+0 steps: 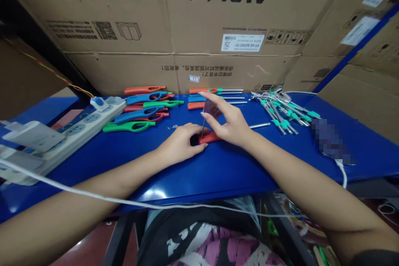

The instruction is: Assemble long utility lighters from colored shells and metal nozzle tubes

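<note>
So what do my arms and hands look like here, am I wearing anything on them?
Both forearms are bare, no sleeves, gloves, watch or rings visible on the left hand or right hand. The fingers have longish nails. A dark sleeve edge shows at the right upper arm.

Small assembly workshop: blue workbench (218, 170), stacked cardboard cartons (174, 20), lighter parts (282, 110).

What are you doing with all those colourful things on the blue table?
A person's left hand presses a red lighter body flat on the blue table. The right hand holds a thin tool upright over it. Finished lighters lie to the left, and metal tubes with teal tips are piled on the right.
</note>
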{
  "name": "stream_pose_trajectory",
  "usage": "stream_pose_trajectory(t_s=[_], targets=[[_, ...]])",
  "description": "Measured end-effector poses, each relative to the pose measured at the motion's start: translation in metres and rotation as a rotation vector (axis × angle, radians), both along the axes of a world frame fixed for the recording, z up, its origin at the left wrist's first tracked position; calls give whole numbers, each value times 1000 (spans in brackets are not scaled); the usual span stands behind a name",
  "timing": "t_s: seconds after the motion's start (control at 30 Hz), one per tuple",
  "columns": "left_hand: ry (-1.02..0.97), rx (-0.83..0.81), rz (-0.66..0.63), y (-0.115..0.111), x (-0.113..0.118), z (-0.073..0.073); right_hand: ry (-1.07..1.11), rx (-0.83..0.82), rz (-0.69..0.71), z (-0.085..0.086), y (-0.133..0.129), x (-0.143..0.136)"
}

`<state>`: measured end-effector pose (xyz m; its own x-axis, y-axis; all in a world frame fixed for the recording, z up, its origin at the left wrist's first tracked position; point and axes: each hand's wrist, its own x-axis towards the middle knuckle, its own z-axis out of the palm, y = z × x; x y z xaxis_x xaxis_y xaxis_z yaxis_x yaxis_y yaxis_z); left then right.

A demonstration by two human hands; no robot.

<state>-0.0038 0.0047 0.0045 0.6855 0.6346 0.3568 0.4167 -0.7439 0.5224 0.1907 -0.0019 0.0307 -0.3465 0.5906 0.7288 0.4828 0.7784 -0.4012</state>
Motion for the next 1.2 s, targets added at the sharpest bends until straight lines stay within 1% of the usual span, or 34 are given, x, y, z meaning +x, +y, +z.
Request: stream_pose_trajectory(t_s=[0.07,0.13,0.23,0.27,0.33,0.4,0.47,0.53,0.6,0.67,0.7,0.8,0.87,0.97,1.03,1.07,1.13,1.2], targets=[[17,6,-1,0,0,0,-8,-20,35,2,1,0],[27,9,2,-1,0,1,-10,-68,99,4,1,-1],[39,5,32,-3,0,2,14,-112,164,7,1,-1],[44,3,40,-3,0,3,21,-110,161,8,2,0],[50,6,46,-4,1,3,5,-76,110,8,2,1],[52,14,42,-5,1,3,-45,-1,35,9,2,3],[54,20,43,-5,1,3,-91,63,-2,10,1,2],[52,13,41,-5,1,3,-90,50,24,13,-1,1],[40,3,33,-5,1,3,-54,-18,85,15,-3,-1],[30,2,29,-5,2,2,-23,-48,107,17,-4,-2],[29,6,30,-5,2,2,-23,-30,90,17,-4,-2],[26,12,24,-6,3,2,-70,96,-18,19,-4,0],[20,10,13,-6,3,2,-92,138,-39,21,-5,0],[23,-3,10,-7,3,3,-56,57,39,23,-7,0],[23,-15,7,-6,3,3,-27,29,51,23,-7,0],[21,-17,3,-6,3,3,-25,58,33,23,-7,1],[20,-16,-5,-6,3,3,-41,174,-13,23,-6,3],[24,-13,-15,-6,3,2,-68,262,-27,23,-5,4]])
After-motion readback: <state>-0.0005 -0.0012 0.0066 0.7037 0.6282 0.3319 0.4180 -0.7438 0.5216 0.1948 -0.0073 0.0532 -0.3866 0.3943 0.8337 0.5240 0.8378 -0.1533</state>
